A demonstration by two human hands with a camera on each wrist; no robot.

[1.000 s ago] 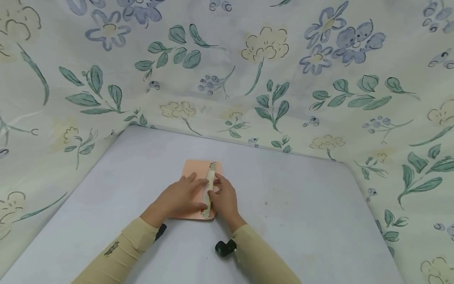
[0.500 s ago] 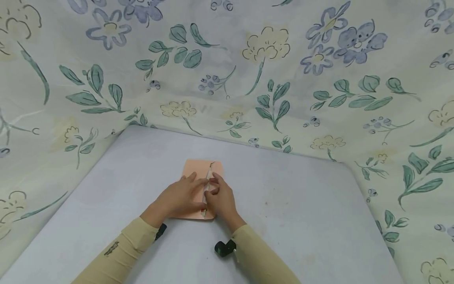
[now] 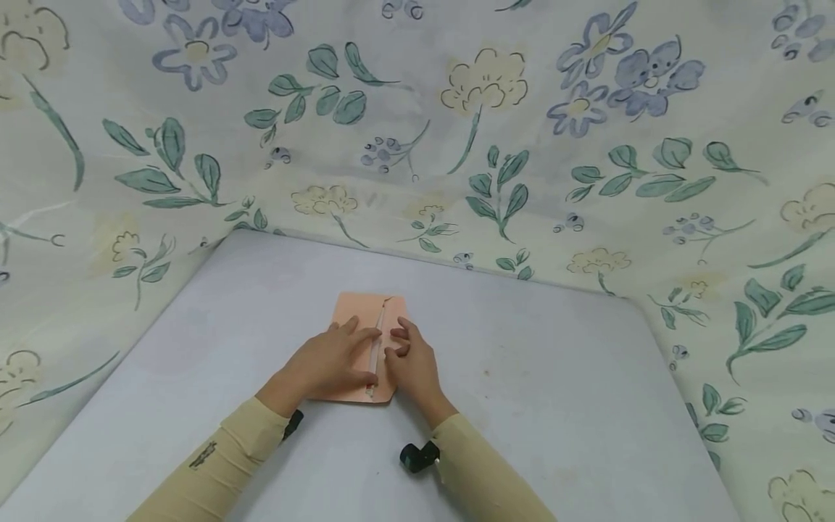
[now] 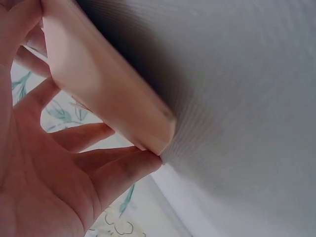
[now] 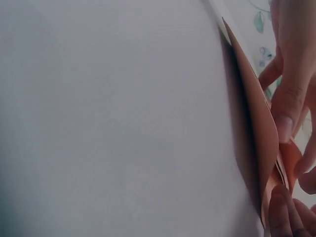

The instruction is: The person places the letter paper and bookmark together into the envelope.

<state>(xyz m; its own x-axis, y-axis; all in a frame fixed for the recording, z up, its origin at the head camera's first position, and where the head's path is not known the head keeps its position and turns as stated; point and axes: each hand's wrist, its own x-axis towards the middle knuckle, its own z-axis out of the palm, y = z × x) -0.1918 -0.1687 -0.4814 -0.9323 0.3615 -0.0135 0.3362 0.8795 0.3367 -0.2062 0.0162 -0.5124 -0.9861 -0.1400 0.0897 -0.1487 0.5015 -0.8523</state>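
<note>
A peach-coloured paper envelope (image 3: 357,308) lies on the table, with a narrow white slit running down its right half where two panels meet. My left hand (image 3: 326,359) rests spread across the left panel, thumb and forefinger tips by the slit. In the left wrist view its fingers (image 4: 84,138) reach along the envelope's edge. My right hand (image 3: 412,366) is at the right panel with bent fingers, the tips touching the paper. Whether they pinch it is hidden. In the right wrist view the envelope (image 5: 261,113) bulges, its layers parted at the near end.
The white table (image 3: 535,406) spreads around the envelope, with small faint marks to the right. Floral-patterned cloth (image 3: 417,159) rises behind and at both sides. A black wrist camera (image 3: 417,457) sits at the right cuff.
The right panel was lifted, showing a cream strip with patterned ends; my right hand has folded it leftward and down over the strip, then drawn slightly back right. My left hand stays put.
</note>
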